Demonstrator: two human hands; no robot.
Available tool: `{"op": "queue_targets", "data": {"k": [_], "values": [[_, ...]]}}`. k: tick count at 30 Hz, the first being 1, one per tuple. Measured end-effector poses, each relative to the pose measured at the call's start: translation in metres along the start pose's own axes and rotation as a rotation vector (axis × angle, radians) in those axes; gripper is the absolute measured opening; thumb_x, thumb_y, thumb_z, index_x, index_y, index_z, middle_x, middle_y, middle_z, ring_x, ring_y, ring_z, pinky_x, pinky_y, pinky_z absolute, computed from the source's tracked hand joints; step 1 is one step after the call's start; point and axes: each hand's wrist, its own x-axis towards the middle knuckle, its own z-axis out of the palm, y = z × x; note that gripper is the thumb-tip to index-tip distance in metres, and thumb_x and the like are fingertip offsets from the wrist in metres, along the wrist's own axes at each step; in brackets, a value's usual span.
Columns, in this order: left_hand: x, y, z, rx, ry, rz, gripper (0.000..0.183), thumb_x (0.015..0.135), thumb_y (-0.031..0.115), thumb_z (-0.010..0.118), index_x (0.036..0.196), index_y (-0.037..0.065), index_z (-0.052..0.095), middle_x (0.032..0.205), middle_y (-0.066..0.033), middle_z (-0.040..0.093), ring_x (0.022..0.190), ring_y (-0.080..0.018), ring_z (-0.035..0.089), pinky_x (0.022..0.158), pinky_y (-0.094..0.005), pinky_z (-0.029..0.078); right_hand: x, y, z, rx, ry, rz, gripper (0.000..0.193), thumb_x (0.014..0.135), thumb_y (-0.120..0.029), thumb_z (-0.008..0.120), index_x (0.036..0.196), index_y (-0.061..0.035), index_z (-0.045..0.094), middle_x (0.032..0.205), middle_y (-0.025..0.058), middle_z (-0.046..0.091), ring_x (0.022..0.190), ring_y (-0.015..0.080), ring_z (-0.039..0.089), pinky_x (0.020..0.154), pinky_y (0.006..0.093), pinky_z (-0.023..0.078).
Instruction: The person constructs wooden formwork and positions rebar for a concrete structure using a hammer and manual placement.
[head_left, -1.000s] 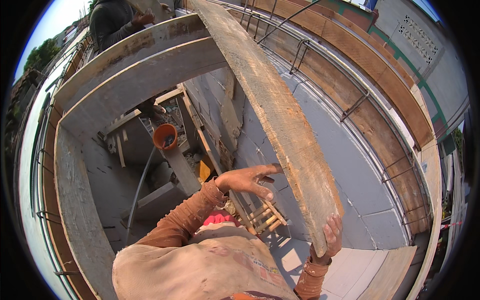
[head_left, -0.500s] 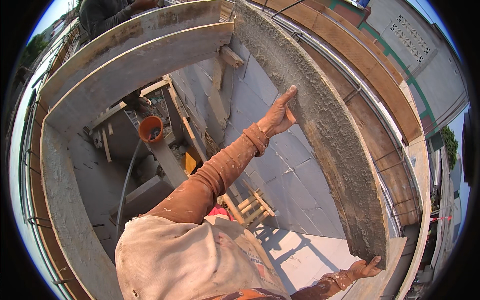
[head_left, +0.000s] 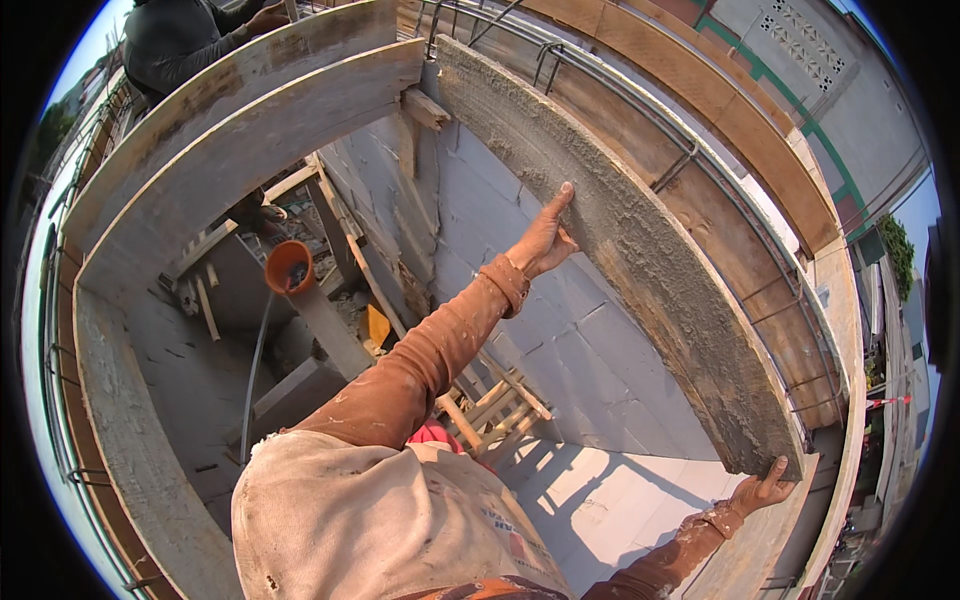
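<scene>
A long wooden board (head_left: 640, 255), its face crusted with grey cement, slants across the right side from the far planks to the near right. My left hand (head_left: 543, 238) grips its lower edge near the middle, thumb against the face and other fingers partly hidden. At the near end, my right hand (head_left: 760, 490) holds the bottom corner, thumb up on the face. Behind the board run steel reinforcing bars (head_left: 730, 195) beside a brown outer plank (head_left: 690, 80). Grey block wall (head_left: 590, 330) drops away below the board.
Two cement-stained planks (head_left: 250, 130) span the far left, where another person (head_left: 180, 45) works. Below are an orange bucket (head_left: 290, 268), a grey hose (head_left: 256, 365), loose timber and a wooden frame (head_left: 500, 405). Another board (head_left: 130, 400) edges the left.
The board's near end has risen and moved outward to the right with my right hand. Its far end sits lower in view, with more bars showing behind. My left hand keeps its grip.
</scene>
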Motion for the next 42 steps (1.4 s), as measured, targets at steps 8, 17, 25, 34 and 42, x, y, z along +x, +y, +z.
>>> {"op": "queue_targets", "data": {"k": [8,17,25,34,42], "values": [[0.011,0.003,-0.004,0.125,0.176,-0.011,0.103,0.081,0.070,0.062,0.152,0.010,0.017,0.159,-0.0192,0.009,0.148,-0.0384,0.003,0.110,-0.0702,0.009,0.014,0.035,0.022,-0.036,-0.027,-0.014,0.038,0.087,-0.020,0.074,0.105,0.0054,0.052,0.108,0.0182,0.061,0.098,0.0221,0.061,0.088,0.0330,0.049],[0.022,-0.016,0.016,0.162,0.099,-0.010,0.109,0.083,0.074,0.056,0.155,0.011,0.003,0.158,-0.0199,0.010,0.147,-0.0362,0.009,0.113,-0.0665,0.008,0.081,0.093,-0.006,0.038,-0.064,-0.067,0.040,0.087,-0.021,0.074,0.110,0.0051,0.054,0.108,0.0173,0.064,0.099,0.0239,0.061,0.090,0.0350,0.049],[0.045,-0.005,-0.013,0.209,0.224,0.042,0.101,0.084,0.074,0.053,0.155,0.013,0.012,0.159,-0.0156,0.014,0.147,-0.0338,0.015,0.113,-0.0656,0.012,0.060,0.126,0.029,-0.015,-0.131,0.026,0.043,0.089,-0.022,0.073,0.116,0.0066,0.055,0.114,0.0168,0.063,0.104,0.0217,0.059,0.093,0.0331,0.046],[0.051,0.004,-0.032,0.305,0.258,0.056,0.104,0.084,0.077,0.050,0.155,0.015,0.006,0.159,-0.0171,0.014,0.146,-0.0372,0.015,0.114,-0.0647,0.011,0.035,0.104,0.094,-0.014,-0.079,0.015,0.033,0.090,-0.022,0.073,0.106,0.0019,0.056,0.103,0.0128,0.064,0.094,0.0165,0.061,0.083,0.0285,0.050],[0.062,0.009,-0.038,0.342,0.110,0.024,0.109,0.082,0.081,0.045,0.155,0.011,0.006,0.160,-0.0176,0.013,0.147,-0.0395,0.011,0.114,-0.0651,0.009,0.046,0.093,0.111,-0.102,-0.064,0.079,0.052,0.090,-0.028,0.072,0.123,0.0046,0.050,0.122,0.0191,0.057,0.110,0.0240,0.057,0.097,0.0339,0.046]]}}
